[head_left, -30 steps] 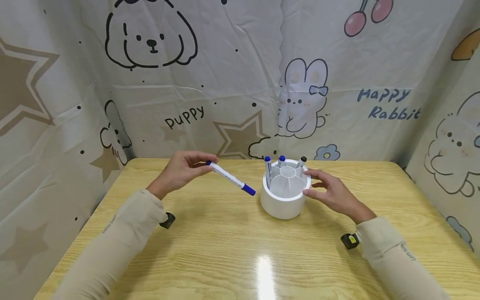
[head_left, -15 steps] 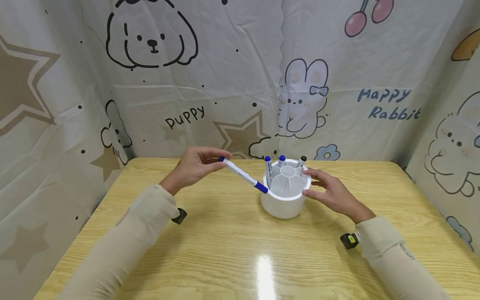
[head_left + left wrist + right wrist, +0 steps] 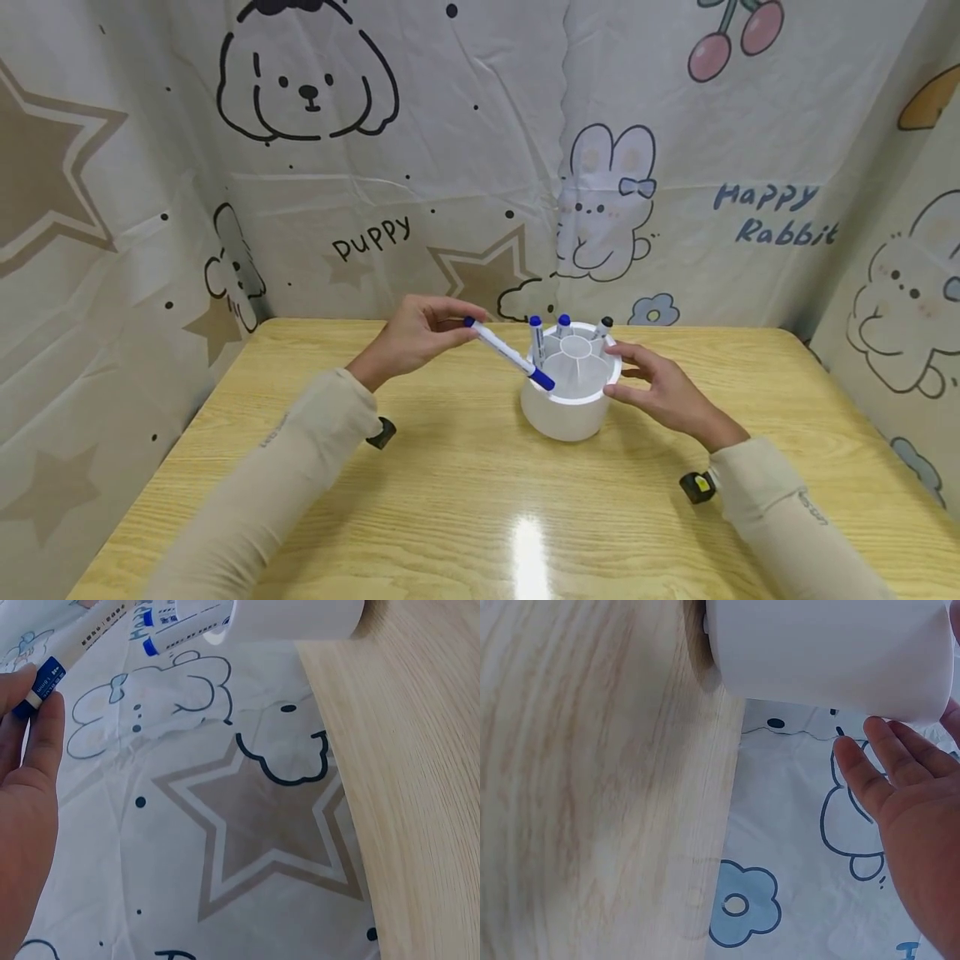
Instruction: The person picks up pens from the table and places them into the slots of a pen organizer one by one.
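Observation:
My left hand (image 3: 411,340) pinches a white marker (image 3: 504,348) by its blue tail end between thumb and fingers. The marker slants down to the right, its blue cap overlapping the left front rim of a round white pen holder (image 3: 564,419). Close up in the left wrist view, the marker (image 3: 88,636) shows small print along its barrel. My right hand (image 3: 666,390) holds the pen holder's right side, thumb at the front of the rim and fingers farther back. The right wrist view has the fingertips against the holder's white wall (image 3: 825,656).
Two blue-ended markers, one at the left (image 3: 537,340) and one at the back (image 3: 563,325), stand in the holder's compartments with a black-ended marker (image 3: 604,328). The holder stands on a wooden table (image 3: 450,483). A printed cloth (image 3: 480,175) hangs behind the table's far edge.
My left hand has moved right with the marker, bringing its capped end from left of the pen holder to over its rim. My right hand has stayed at the holder.

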A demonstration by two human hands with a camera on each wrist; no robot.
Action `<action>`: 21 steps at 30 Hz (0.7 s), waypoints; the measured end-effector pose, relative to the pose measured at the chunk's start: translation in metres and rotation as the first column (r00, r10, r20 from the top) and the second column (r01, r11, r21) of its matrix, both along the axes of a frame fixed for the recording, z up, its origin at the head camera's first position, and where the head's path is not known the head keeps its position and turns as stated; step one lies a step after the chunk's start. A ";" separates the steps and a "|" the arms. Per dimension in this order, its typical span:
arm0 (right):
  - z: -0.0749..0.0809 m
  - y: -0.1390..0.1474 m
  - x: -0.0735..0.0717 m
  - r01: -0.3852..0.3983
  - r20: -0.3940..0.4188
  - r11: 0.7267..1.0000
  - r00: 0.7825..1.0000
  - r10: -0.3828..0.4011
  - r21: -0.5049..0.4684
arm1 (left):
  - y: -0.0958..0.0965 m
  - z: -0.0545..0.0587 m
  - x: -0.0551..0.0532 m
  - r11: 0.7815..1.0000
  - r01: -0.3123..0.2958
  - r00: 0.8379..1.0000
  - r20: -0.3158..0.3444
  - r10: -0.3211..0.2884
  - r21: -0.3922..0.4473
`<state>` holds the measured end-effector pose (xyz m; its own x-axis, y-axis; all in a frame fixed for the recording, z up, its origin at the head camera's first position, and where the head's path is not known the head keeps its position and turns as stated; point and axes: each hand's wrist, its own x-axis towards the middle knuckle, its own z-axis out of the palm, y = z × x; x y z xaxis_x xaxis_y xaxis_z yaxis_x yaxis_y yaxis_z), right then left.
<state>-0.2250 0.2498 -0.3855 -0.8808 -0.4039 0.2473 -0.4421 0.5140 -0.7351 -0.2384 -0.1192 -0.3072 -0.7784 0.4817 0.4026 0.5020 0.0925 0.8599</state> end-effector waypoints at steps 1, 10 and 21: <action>-0.001 0.000 0.000 -0.001 0.000 1.000 1.000 0.001 -0.002 | 0.002 -0.001 0.000 1.000 0.002 1.000 0.001 -0.002 -0.003; -0.002 0.000 0.001 -0.006 -0.026 1.000 1.000 0.006 -0.008 | 0.015 -0.006 -0.002 0.999 0.044 0.999 0.012 -0.044 -0.006; -0.003 0.001 0.000 -0.001 -0.013 1.000 1.000 0.001 -0.005 | 0.029 -0.010 -0.002 0.998 0.064 0.996 0.061 -0.063 -0.016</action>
<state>-0.2249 0.2505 -0.3881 -0.8772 -0.4032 0.2608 -0.4520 0.5102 -0.7317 -0.2402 -0.0903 -0.3173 -0.7685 0.5378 0.3466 0.4546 0.0778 0.8873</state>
